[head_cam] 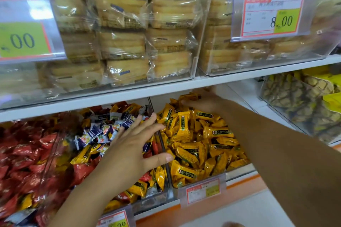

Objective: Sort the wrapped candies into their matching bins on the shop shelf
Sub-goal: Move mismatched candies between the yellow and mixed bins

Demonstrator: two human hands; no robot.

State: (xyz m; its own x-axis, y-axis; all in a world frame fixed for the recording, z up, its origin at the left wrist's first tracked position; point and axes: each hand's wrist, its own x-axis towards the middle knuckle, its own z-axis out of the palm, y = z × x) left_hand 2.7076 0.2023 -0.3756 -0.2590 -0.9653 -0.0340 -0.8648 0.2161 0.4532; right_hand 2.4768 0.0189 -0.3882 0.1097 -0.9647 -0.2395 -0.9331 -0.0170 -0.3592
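Right hand (206,103) fingers mostly hidden among yellow candies (193,143) — price tag (203,190) print unreadable.

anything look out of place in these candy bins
The middle bin is mixed: yellow candies and red candies lie among the blue-and-white candies, whereas the right bin beside it holds only yellow ones. Those strays look unsorted.
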